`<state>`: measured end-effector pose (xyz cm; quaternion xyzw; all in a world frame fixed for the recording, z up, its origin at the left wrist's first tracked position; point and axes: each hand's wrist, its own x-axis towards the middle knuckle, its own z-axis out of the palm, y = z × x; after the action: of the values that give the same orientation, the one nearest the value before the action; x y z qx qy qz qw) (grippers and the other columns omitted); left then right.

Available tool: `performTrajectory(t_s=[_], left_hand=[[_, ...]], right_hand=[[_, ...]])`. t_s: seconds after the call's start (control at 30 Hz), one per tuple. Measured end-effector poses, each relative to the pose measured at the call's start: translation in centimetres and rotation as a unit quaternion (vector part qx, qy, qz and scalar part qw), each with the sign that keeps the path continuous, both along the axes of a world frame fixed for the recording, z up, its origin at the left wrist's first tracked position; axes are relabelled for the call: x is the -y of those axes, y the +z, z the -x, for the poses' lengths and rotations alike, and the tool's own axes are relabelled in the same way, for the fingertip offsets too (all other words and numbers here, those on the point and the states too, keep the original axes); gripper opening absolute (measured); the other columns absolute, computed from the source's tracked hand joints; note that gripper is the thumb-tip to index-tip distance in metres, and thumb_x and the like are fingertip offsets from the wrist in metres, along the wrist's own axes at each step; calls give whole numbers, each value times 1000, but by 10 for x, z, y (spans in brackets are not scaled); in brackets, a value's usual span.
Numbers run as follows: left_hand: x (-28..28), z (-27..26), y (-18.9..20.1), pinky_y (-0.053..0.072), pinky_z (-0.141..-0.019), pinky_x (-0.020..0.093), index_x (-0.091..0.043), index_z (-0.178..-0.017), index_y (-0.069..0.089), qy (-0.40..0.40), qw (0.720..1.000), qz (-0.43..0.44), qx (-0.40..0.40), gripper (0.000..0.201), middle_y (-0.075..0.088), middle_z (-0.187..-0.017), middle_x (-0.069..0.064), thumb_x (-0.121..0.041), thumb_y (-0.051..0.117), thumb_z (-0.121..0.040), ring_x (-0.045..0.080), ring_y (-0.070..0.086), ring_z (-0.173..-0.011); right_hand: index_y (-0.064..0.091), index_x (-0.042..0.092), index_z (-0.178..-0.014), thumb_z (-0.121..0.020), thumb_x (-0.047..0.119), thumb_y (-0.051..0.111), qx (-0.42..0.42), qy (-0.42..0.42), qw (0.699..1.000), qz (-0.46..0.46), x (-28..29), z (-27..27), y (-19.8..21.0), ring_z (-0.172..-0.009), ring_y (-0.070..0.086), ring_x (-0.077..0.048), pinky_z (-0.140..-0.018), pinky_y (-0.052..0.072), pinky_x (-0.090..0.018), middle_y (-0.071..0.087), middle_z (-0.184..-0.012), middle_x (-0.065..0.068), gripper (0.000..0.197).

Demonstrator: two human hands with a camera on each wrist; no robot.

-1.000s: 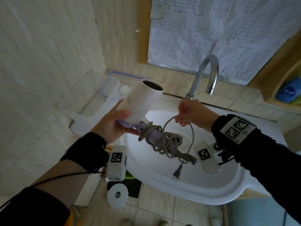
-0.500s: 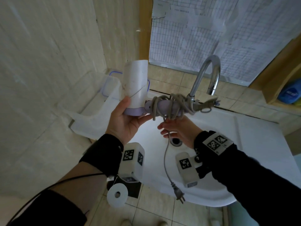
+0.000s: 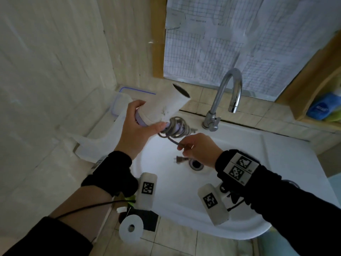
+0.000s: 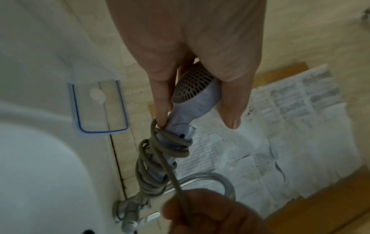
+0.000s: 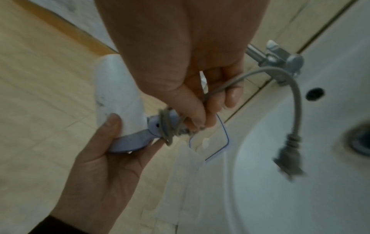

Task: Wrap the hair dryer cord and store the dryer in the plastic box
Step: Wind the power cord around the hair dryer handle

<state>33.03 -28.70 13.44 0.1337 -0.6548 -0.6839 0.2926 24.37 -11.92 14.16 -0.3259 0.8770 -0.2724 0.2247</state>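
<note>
Head view: plastic box (image 3: 120, 106) lidless, contents unclear, beside sink (image 3: 276, 163).

A white sink (image 3: 276, 163) sits against a beige tiled ledge (image 3: 258, 115), with a chrome tap (image 3: 228, 93) rising at its back edge and a drain (image 3: 196, 164) in the basin. Behind the ledge, a wood-framed window (image 3: 230, 39) is covered with gridded paper sheets. Pale tiled walls (image 3: 55, 71) meet at the left corner. Below the sink's front edge, a toilet roll (image 3: 131, 228) lies on the tiled floor (image 3: 175, 242).
</note>
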Motion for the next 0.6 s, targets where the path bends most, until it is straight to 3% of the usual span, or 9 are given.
performTrajectory(t_s=[0.07,0.17,0.27,0.43,0.6], left_hand=[[3,-4,-6,54,-71,23,-34,-100,47,-14,999,44,24,63,55,-100,-10,-30,80,-47,1,59,-91],[5,-9,-11,50,-67,16,-36,-98,47,-48,993,82,67,62,54,-97,-13,-35,79,-45,-12,55,-80],[4,-14,-10,54,-63,21,-33,-98,49,-103,989,72,84,63,53,-96,-11,-29,81,-44,-3,57,-82],[13,-22,-6,60,-59,43,-26,-95,53,-138,983,-61,104,61,56,-98,0,-18,79,-41,23,65,-80],[25,-25,-6,59,-57,48,-20,-98,55,-174,971,-134,92,63,59,-97,9,-13,79,-40,27,71,-71]], right_hand=[[73,12,-95,-81,9,56,-97,38,994,-40,0,3,7,-84,62,-20,-78,48,-27,70,-90,-4,22],[72,14,-92,-82,12,50,-166,64,981,-71,1,2,10,-92,62,-31,-82,51,-39,70,-95,-10,24],[72,16,-90,-81,10,50,-186,64,978,-69,3,0,12,-93,62,-29,-85,51,-41,70,-97,-8,24],[71,14,-89,-78,20,69,-179,26,983,-16,-3,9,8,-97,57,-23,-89,47,-38,66,-100,-6,13],[72,18,-90,-78,20,70,-115,5,993,17,-3,15,9,-86,55,-16,-80,46,-30,58,-86,3,12]])
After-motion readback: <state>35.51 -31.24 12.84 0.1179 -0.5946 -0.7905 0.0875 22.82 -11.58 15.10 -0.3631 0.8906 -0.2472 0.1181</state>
